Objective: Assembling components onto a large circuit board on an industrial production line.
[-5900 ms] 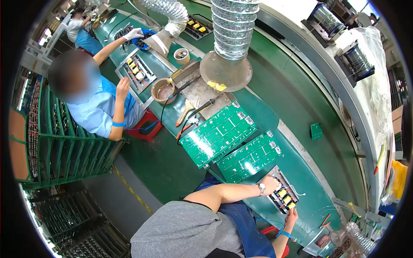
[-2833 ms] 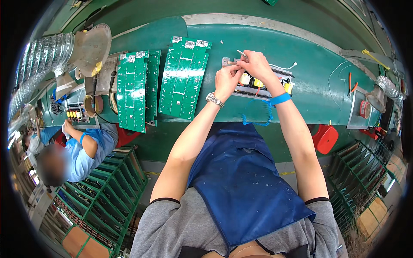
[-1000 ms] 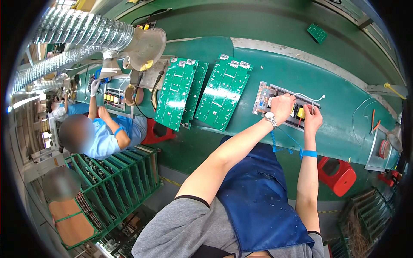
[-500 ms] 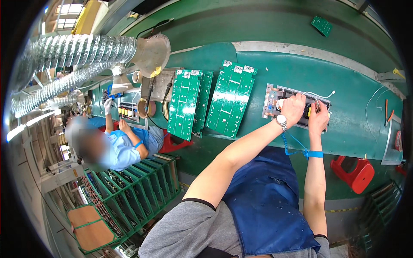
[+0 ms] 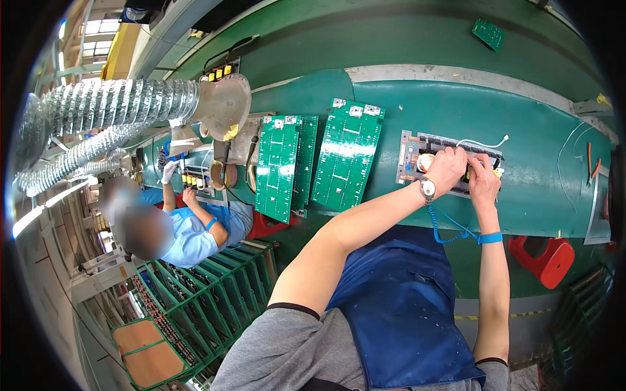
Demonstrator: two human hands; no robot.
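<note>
A populated circuit board [image 5: 407,162] lies on the green bench mat in front of me, with a white-topped round part [image 5: 425,161], dark parts and yellow parts on it. A thin white cable [image 5: 486,142] with a small plug lies over its far edge. My left hand [image 5: 447,171], below a wristwatch [image 5: 427,188], rests over the middle of the board with its fingers bent together. Right beside it, my right hand [image 5: 483,182] pinches down at the board's right part. What either hand's fingertips hold is hidden. A blue wrist strap [image 5: 490,238] with a coiled cord circles my right wrist.
Green circuit boards [image 5: 349,155] [image 5: 277,169] lie left of my hands, some stacked. Further left are a fume duct [image 5: 225,107] and a co-worker in blue [image 5: 195,231]. Orange-handled pliers [image 5: 592,163] lie right. A red stool [image 5: 544,260] stands below the bench; a small board [image 5: 488,34] lies beyond.
My right hand's fingers have come closer to my left hand, over the board. The view has shifted slightly. The co-worker's hands have moved a little.
</note>
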